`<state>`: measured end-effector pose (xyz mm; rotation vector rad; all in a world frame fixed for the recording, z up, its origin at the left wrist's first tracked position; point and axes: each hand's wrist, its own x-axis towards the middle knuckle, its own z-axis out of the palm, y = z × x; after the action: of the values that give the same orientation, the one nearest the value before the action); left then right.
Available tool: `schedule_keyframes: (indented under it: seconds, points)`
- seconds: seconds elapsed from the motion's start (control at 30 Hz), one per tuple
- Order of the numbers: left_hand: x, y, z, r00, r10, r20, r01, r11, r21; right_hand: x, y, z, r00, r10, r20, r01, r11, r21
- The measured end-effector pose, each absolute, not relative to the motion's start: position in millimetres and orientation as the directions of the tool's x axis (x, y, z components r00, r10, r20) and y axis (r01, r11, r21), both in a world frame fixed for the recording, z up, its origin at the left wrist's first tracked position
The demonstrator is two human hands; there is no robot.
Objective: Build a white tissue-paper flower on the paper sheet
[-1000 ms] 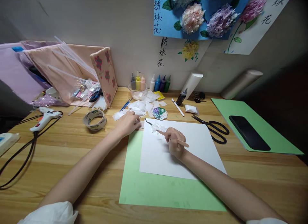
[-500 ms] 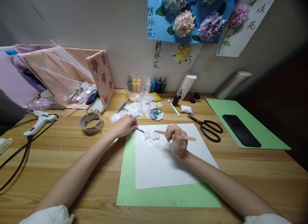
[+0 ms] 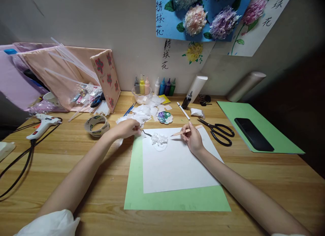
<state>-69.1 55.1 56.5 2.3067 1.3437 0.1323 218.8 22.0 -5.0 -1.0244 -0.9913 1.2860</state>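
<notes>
My right hand (image 3: 193, 139) is closed round a thin wooden stick (image 3: 186, 130), whose tip points left toward a small clump of crumpled white tissue (image 3: 159, 140) on a white sheet (image 3: 175, 165). The white sheet lies on a light green sheet (image 3: 175, 199). My left hand (image 3: 127, 128) rests at the white sheet's top left corner, fingers pinched on a small white tissue piece beside a pile of tissue squares (image 3: 146, 112). A dark curved line (image 3: 147, 133) is drawn from that corner to the clump.
Black scissors (image 3: 218, 131), a paint palette (image 3: 165, 117), paint bottles (image 3: 156, 87) and a marker (image 3: 183, 111) lie behind the sheet. A tape roll (image 3: 97, 124) and a glue gun (image 3: 42, 123) with its cable sit left. A phone (image 3: 253, 138) lies on green paper right.
My right hand has drawn back to the right and turned the stick so that its tip points at the tissue clump. My left hand stays at the sheet's corner.
</notes>
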Motion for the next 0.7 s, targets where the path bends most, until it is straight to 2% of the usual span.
schedule_keyframes:
  seconds: [0.13, 0.23, 0.33, 0.4, 0.47, 0.57, 0.7]
  points:
    - [-65, 47, 82, 0.524, 0.846, -0.092, 0.699, -0.367, 0.613, 213, 24, -7, 0.129, 0.992, 0.010, -0.254, 0.043, -0.966]
    - [-46, 32, 91, 0.620, 0.772, -0.139, 0.552, -0.304, 0.776, 210, 24, -9, 0.168, 0.986, 0.022, -0.228, 0.061, -0.972]
    - [-15, 13, 79, 0.704, 0.694, -0.151, 0.453, -0.277, 0.847, 209, 25, -10, 0.209, 0.977, 0.039, -0.234, 0.088, -0.968]
    - [6, 2, 63, 0.691, 0.719, -0.076, 0.459, -0.355, 0.814, 210, 24, -9, 0.228, 0.973, 0.045, -0.256, 0.105, -0.961]
    - [23, -6, 46, 0.616, 0.788, 0.001, 0.563, -0.441, 0.699, 211, 23, -8, 0.251, 0.966, 0.053, -0.276, 0.124, -0.953]
    - [38, -11, 30, 0.522, 0.849, 0.083, 0.687, -0.476, 0.549, 213, 20, -4, 0.257, 0.962, 0.088, -0.280, 0.161, -0.947]
    - [40, -10, 26, 0.444, 0.881, 0.164, 0.763, -0.468, 0.445, 213, 15, 0, 0.177, 0.976, 0.125, -0.236, 0.165, -0.958]
